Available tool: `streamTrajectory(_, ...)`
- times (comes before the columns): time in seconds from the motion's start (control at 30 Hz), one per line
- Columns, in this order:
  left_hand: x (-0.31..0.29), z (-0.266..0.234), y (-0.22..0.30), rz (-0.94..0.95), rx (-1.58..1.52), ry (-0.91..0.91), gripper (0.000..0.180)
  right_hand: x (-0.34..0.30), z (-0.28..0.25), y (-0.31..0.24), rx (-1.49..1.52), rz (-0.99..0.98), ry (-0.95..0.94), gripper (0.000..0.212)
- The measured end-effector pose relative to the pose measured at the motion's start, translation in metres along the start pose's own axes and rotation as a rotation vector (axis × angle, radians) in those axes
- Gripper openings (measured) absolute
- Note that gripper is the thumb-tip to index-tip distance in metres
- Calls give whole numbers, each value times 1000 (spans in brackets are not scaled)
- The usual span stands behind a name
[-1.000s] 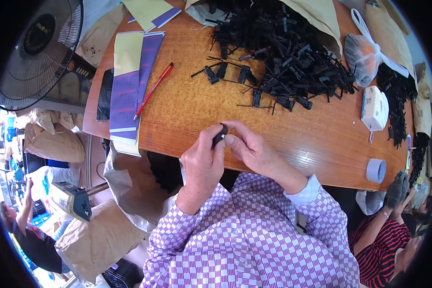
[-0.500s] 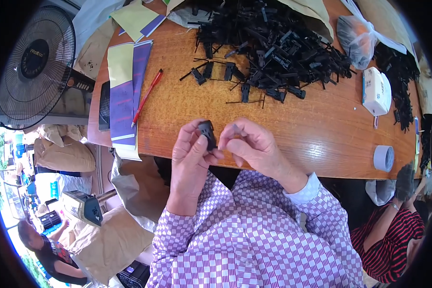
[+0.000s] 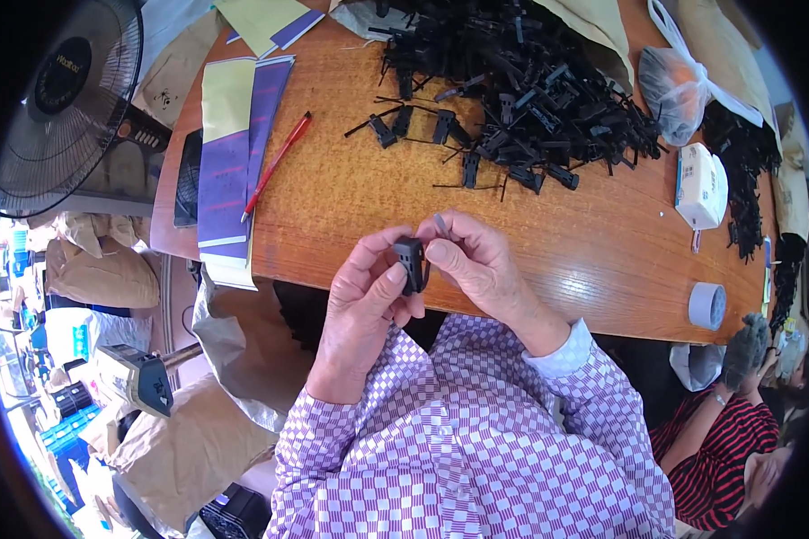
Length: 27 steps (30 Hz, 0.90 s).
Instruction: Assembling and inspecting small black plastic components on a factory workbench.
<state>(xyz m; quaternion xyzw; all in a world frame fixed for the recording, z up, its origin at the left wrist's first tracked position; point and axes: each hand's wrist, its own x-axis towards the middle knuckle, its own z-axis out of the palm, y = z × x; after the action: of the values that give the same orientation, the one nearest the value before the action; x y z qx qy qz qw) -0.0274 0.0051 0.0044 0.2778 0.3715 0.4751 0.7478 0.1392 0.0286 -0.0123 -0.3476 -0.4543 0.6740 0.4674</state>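
My left hand [image 3: 366, 292] is closed around a small black plastic part [image 3: 410, 260], held upright between thumb and fingers above the table's near edge. Close against it on the right, my right hand [image 3: 473, 265] pinches a thin grey strip [image 3: 440, 225], whose tip sticks up past the fingers. The strip's lower end is mostly hidden by my thumb, so I cannot tell its exact kind. Beyond my hands, a big heap of similar black plastic parts [image 3: 539, 117] with thin stems covers the far side of the table, and several lie loose at its front.
On the wooden table [image 3: 351, 198] are a red pen [image 3: 277, 166], purple-and-yellow papers [image 3: 223, 180], a tissue pack [image 3: 699, 187], a tape roll [image 3: 706, 305] and a tied plastic bag [image 3: 674, 94]. A fan [image 3: 63, 81] stands left; a co-worker in a striped top [image 3: 719, 458] sits right.
My left hand has turned the black part and brought it nearer my right hand. The grey strip now points up more clearly. The view has shifted slightly; the person at far left is largely out of sight.
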Motion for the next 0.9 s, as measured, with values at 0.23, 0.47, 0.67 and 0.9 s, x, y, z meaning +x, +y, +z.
streamTrajectory(0.23, -4, 0, 2, 54, 169, 2, 37, 5, 2, 10, -134, 16, -66, 21)
streamTrajectory(0.47, -5, -9, -2, 146, 397, 37, 32, 6, 20, 8, -448, -92, 34, 18)
streamTrajectory(0.67, -4, -14, -6, 100, 334, -5, 34, 3, 24, 13, -544, -115, 93, 17)
streamTrajectory(0.9, 1, -22, -25, 268, 621, -13, 46, 1, 26, 14, -688, -226, 116, 17)
